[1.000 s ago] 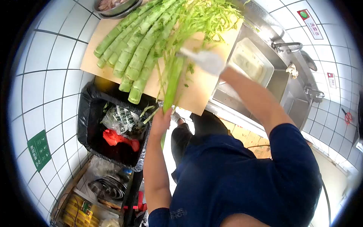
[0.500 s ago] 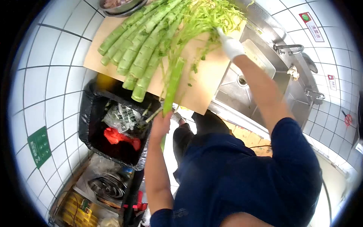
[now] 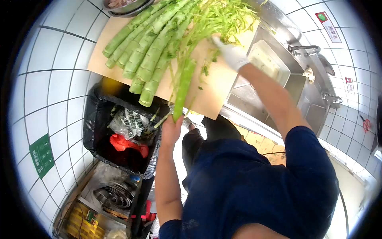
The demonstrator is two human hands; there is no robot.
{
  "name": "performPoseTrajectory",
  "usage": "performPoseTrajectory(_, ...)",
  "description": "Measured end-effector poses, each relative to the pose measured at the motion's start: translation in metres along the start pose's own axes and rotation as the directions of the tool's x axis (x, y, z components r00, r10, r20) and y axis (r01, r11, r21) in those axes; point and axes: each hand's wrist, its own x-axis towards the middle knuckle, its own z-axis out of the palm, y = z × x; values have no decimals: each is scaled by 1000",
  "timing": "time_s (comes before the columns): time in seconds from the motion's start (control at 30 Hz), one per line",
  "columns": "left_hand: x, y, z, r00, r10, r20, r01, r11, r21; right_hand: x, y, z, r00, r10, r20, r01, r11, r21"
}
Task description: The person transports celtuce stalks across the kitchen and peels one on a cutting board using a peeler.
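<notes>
My left hand is closed round the near end of a celtuce stalk, whose bright green side lies over the front of the board. In a white glove, my right hand is above the board, right of this stalk's far part. It grips a small pale tool, blurred but peeler-like. Thin green peelings are heaped just beyond that hand. Several thick celtuce stalks lie side by side to the left of the held one.
Under everything is a tan board. A black-lined bin with plastic and a red bag stands below its left edge. On the right is a steel sink with a white tub and a tap. Metal bowls sit at the far left.
My right hand has moved left and a little nearer, off the heap of peelings toward the held stalk. The held stalk has turned slightly; my left hand keeps its grip near the same spot.
</notes>
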Motion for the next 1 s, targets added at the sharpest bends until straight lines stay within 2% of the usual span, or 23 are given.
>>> performPoseTrajectory(0.03,2,-16,5,984,164,-71,-164,986,-3,0,-5,-31,999,52,2,-51,997,-65)
performPoseTrajectory(0.07,8,-20,7,992,116,-48,-116,993,8,2,-10,-53,996,94,9,-92,986,-137)
performPoseTrajectory(0.1,4,-25,9,998,55,1,-55,998,21,-5,-20,-50,1000,24,-1,-24,994,-106)
performPoseTrajectory(0.17,-3,-3,-1,991,-87,103,95,992,-81,-17,-53,-37,995,-92,-38,90,995,-40)
performPoseTrajectory(0.2,0,8,-7,979,-147,145,165,978,-125,-19,-73,-36,995,-59,-80,54,996,-69)
performPoseTrajectory(0.3,-3,7,-11,971,-164,174,197,961,-195,-17,-80,-39,996,-62,-58,61,998,-26)
performPoseTrajectory(0.4,-1,0,-14,946,-198,258,274,912,-304,-14,-80,-45,1000,2,2,-2,1000,-26)
performPoseTrajectory(0.5,5,-10,-19,886,-190,424,407,757,-511,-13,-76,-42,998,45,-36,-45,999,12)
performPoseTrajectory(0.6,7,-6,-13,921,-147,362,351,719,-600,-22,-81,-26,995,-98,-21,99,993,69)
performPoseTrajectory(0.7,16,-15,-2,949,-87,302,257,769,-585,-30,-119,-36,968,-137,209,122,989,80)
performPoseTrajectory(0.8,17,-5,-7,943,-137,305,285,806,-518,-37,-149,-27,904,-275,327,233,959,163)
performPoseTrajectory(0.9,17,-5,-9,945,-144,292,270,849,-454,-35,-143,-16,841,-485,240,490,871,44)
performPoseTrajectory(0.93,17,-5,-10,953,-145,268,251,870,-424,-20,-127,-19,901,-430,57,415,893,173)
performPoseTrajectory(0.97,15,-4,-10,959,-147,243,236,888,-394,9,-107,-52,987,-143,76,132,981,139)
performPoseTrajectory(1.0,11,-4,-9,963,-150,222,224,905,-361,27,-71,-60,998,31,48,-33,999,35)
